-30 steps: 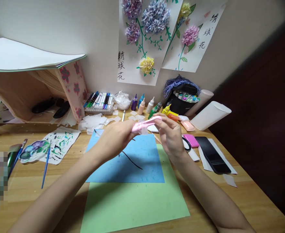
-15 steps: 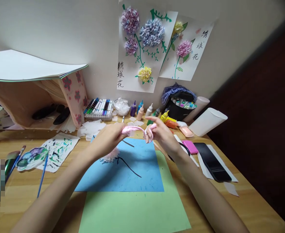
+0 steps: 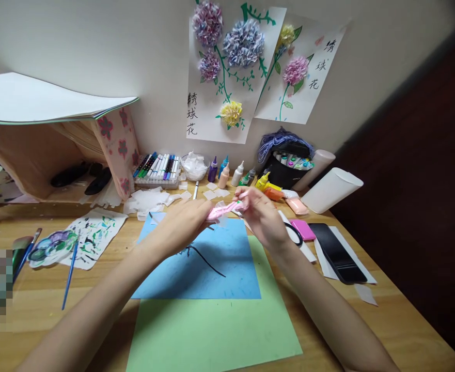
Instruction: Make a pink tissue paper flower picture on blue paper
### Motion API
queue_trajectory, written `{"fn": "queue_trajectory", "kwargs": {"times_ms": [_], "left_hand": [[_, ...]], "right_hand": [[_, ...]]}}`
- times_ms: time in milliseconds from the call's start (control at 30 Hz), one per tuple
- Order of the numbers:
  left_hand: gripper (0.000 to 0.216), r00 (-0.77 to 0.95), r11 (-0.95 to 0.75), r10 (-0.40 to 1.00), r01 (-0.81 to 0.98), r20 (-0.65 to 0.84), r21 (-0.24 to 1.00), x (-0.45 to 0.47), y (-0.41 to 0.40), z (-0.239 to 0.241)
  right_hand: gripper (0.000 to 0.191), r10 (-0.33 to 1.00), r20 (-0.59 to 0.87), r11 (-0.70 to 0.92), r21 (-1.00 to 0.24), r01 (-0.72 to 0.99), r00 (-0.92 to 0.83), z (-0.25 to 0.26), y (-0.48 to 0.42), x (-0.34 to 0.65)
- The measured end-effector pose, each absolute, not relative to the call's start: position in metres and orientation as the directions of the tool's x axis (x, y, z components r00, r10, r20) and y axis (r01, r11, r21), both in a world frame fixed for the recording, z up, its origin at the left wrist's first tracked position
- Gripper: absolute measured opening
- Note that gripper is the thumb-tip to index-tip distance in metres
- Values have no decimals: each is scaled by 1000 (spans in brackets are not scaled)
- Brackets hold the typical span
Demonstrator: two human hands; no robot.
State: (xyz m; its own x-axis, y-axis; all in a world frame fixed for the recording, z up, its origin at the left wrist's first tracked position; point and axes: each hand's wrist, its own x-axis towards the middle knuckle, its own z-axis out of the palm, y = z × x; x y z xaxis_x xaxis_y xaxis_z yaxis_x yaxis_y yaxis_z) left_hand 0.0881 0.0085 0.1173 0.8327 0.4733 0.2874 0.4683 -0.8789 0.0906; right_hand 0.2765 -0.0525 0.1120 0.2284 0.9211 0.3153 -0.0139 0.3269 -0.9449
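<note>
A strand of pink modelling clay (image 3: 226, 208) stretches between my two hands above the blue sheet (image 3: 231, 258). My left hand (image 3: 188, 219) is closed on the strand's left end, back of the hand up. On the other end, my right hand (image 3: 260, 212) pinches the clay with its fingertips. A scrap of clear film seems to cling under the clay. Below, the blue sheet bears a dark curved line (image 3: 208, 261) and lies on a green sheet (image 3: 212, 330). My left hand and forearm hide most of the sheet's left part.
Behind my hands stand paint bottles (image 3: 224, 176), a marker box (image 3: 157, 170) and a bowl of white stuff (image 3: 194, 166). Brushes and a paint-smeared paper (image 3: 97, 237) lie left. At right are clay packs (image 3: 297, 205), a phone (image 3: 338, 253) and a white container (image 3: 333, 191).
The clay strand, earlier a thin sagging arc with a loop at my right hand, is now shorter, thicker and bunched. My left hand has moved right, closer to my right hand, whose fingers have curled in.
</note>
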Motion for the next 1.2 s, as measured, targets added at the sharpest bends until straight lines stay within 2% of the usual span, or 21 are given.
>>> {"fn": "queue_trajectory", "kwargs": {"times_ms": [67,167,233,333,400,467,500,533,567,600,667,733,800,900,1067,1200], "left_hand": [[22,821,-857,514,506,249,99,86,15,110],[29,715,-740,672,661,193,123,82,35,92],[31,641,-659,752,740,154,132,80,52,80],[40,583,-591,806,785,98,185,83,67,69],[43,548,-568,822,766,155,300,88,64,72],[37,541,-547,818,628,196,553,94,51,80],[36,574,-490,804,490,156,721,97,41,85],[39,642,-346,763,314,71,884,99,31,89],[44,726,-129,688,153,-22,980,100,20,93],[46,800,94,593,46,-93,995,100,11,96],[38,845,423,514,-103,-145,900,97,-1,97],[27,823,565,536,-184,-188,804,92,-4,93],[19,785,596,573,-204,-233,776,87,-2,87],[17,753,551,603,-154,-264,820,84,2,79],[31,691,385,674,-28,-260,923,90,-4,80],[41,666,313,719,-53,-200,948,94,-14,87]], "right_hand": [[33,902,304,361,-920,-151,306,125,-55,291],[35,871,346,410,-903,-127,349,145,-60,312],[33,913,301,336,-937,-89,277,149,-62,315],[24,990,128,132,-990,-58,65,136,-58,302],[20,997,62,63,-998,18,-56,120,-54,287],[20,991,96,107,-986,124,-94,105,-52,272],[21,985,147,162,-969,188,-94,99,-52,265],[22,973,212,228,-939,256,-90,96,-53,259],[22,955,279,295,-896,331,-97,94,-55,253],[20,933,342,358,-840,408,-115,93,-56,249],[19,888,423,445,-701,557,-177,93,-60,244],[22,860,439,489,-568,662,-259,94,-62,243],[24,842,423,519,-471,713,-334,93,-62,244],[22,811,432,562,-384,733,-395,90,-61,251],[11,765,566,533,-289,795,-308,93,-65,260],[18,715,591,514,-80,854,-374,98,-69,261]]}}
